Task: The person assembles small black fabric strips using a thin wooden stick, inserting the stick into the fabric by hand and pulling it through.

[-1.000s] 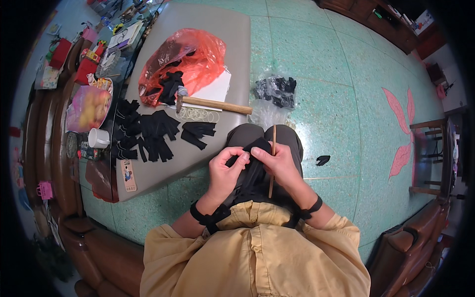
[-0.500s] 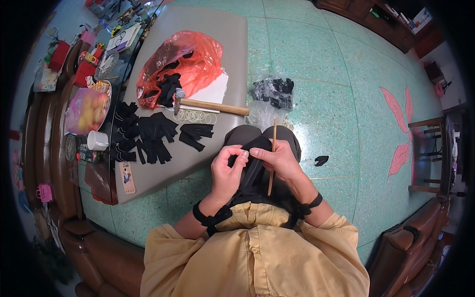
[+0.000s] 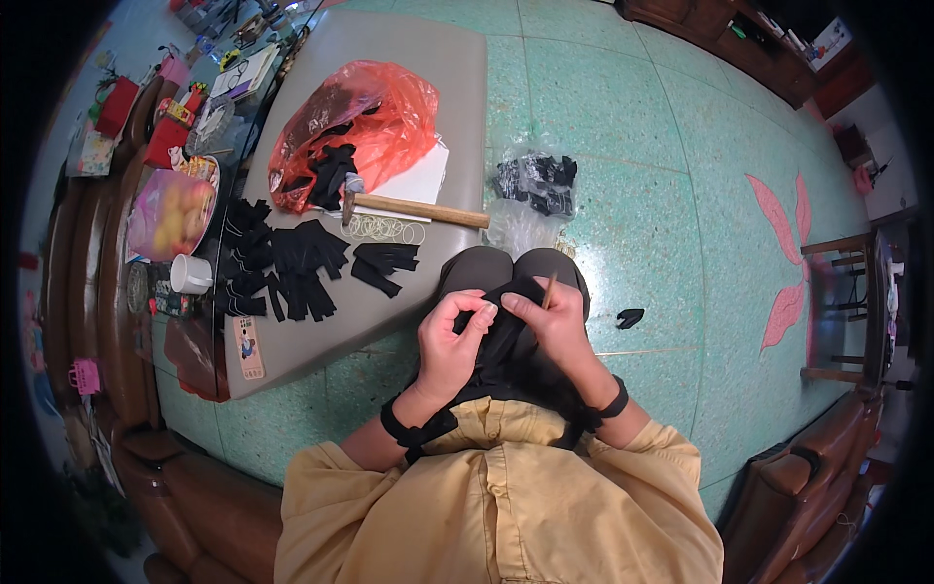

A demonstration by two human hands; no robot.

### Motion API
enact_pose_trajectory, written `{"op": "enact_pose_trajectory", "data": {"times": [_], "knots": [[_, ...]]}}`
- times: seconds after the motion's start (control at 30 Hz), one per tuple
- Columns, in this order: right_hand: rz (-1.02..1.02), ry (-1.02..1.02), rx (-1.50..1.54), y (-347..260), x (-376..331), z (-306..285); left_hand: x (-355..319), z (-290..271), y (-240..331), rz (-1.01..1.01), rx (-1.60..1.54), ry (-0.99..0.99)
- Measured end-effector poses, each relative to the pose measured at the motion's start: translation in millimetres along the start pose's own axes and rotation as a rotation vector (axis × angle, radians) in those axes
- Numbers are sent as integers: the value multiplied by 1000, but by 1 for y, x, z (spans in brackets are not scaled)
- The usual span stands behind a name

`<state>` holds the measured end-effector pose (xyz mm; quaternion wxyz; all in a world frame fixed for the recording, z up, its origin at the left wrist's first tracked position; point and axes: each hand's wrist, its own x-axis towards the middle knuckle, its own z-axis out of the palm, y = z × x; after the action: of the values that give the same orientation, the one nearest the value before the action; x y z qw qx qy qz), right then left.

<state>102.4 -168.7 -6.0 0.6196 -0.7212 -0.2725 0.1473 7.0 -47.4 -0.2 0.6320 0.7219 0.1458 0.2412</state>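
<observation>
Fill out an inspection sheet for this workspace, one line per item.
Surface: grey low table on a green terrazzo floor.
Job's things: black fabric piece on the lap; thin wooden stick.
Clutter: hammer, rubber bands, red plastic bag, black gloves, clear bag of black pieces, white mug.
Grippers: left hand pinches the fabric; right hand holds the stick.
Cables: nothing seen.
Surroundings: brown sofa, wooden chair.

1. A red plastic bag (image 3: 365, 122) of black pieces is laid on the grey table.
2. A clear bag (image 3: 530, 190) of black pieces is set on the floor beside it.
3. A small upright card (image 3: 249, 346) is seen at the table's near edge.
</observation>
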Motion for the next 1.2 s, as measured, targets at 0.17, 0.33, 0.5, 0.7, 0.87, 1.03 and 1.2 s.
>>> {"op": "enact_pose_trajectory", "data": {"times": [0.17,0.33,0.5,0.7,0.87,1.03,1.2], "knots": [[567,-191,561,-15,2,-9,2,-3,1,72,117,4],[346,-108,364,-8,0,-6,1,-3,-2,-20,28,-47],[387,-76,366,-14,2,-8,0,-6,3,-200,-261,-43],[414,-77,422,-7,1,-7,1,-5,3,-220,-332,-47],[489,-142,586,-13,2,-7,3,-5,2,-238,-354,-34],[372,-2,514,-8,2,-3,2,0,0,-265,-417,-68],[432,45,611,-3,2,-3,4,-1,-1,-259,-379,-67]]}}
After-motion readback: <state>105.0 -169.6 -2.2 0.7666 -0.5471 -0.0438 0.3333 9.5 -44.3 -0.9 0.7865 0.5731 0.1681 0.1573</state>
